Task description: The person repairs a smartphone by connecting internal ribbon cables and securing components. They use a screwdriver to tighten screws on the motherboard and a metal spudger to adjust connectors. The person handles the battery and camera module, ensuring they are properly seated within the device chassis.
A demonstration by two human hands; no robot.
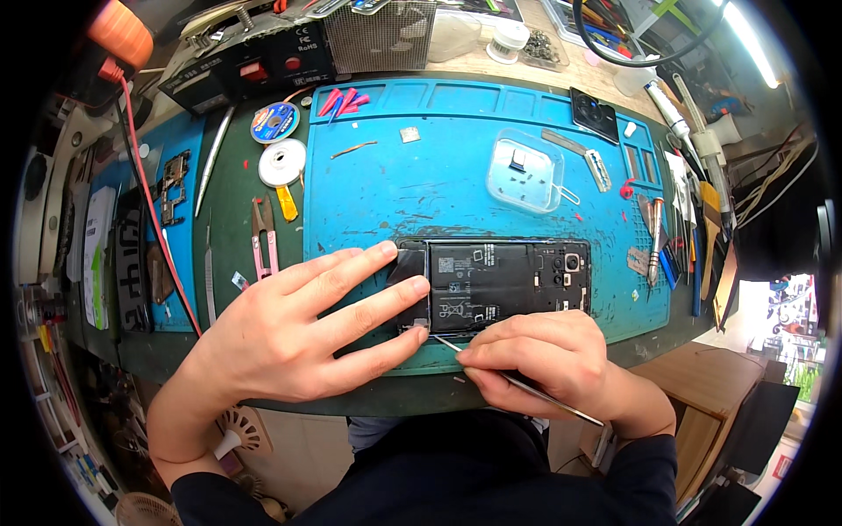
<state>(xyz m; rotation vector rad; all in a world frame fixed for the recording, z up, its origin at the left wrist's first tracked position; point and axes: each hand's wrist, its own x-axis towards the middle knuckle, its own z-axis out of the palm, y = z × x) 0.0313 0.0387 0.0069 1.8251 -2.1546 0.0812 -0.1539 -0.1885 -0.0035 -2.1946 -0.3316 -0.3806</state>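
An opened smartphone point(513, 285) lies sideways on the blue work mat point(386, 197), its black battery and camera end showing. My left hand point(289, 329) reaches over its left end with fingers spread, fingertips resting on the black flap and the lower edge there. Between the fingers of my right hand point(548, 355) is a slim metal pry tool point(553, 400). Its thin tip touches or nearly touches the phone's lower edge, close to my left fingertips. The exact contact is too small to make out.
Beyond the phone stands a clear plastic box point(503, 188) with small dark parts. Pink-handled snips point(263, 235), a white spool point(282, 163) and a solder spool point(274, 122) lie at left. At right are a black camera cover point(595, 114) and a screwdriver point(656, 237).
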